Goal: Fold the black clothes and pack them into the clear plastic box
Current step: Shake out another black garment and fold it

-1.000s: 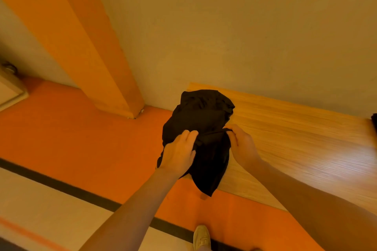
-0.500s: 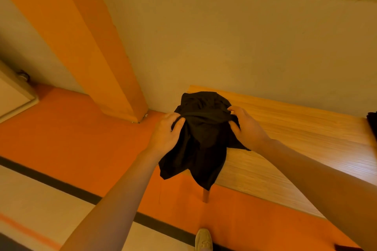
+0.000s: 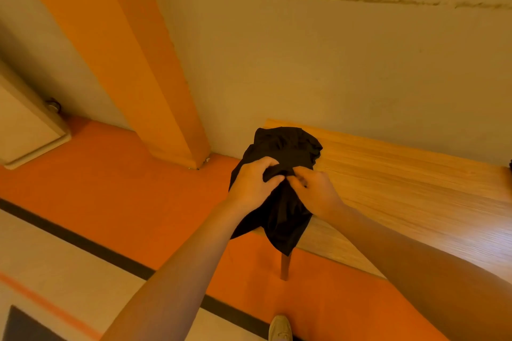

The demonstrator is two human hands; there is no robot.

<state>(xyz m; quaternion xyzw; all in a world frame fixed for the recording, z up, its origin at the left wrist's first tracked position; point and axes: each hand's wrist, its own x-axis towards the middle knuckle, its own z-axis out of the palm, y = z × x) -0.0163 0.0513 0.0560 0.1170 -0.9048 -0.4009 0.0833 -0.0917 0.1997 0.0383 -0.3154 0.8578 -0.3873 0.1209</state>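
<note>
Bunched black garment (image 3: 282, 188) hangs in the air over the near left corner of a wooden table (image 3: 415, 191). Left hand (image 3: 253, 183) and right hand (image 3: 314, 188) each clutch a fold of its cloth, knuckles nearly touching. Below the table lie an orange floor (image 3: 124, 188) and a beige shoe (image 3: 280, 328).

No words, numbers or signs can be read here — not on the wall, not on the floor, not on the cloth.
</note>
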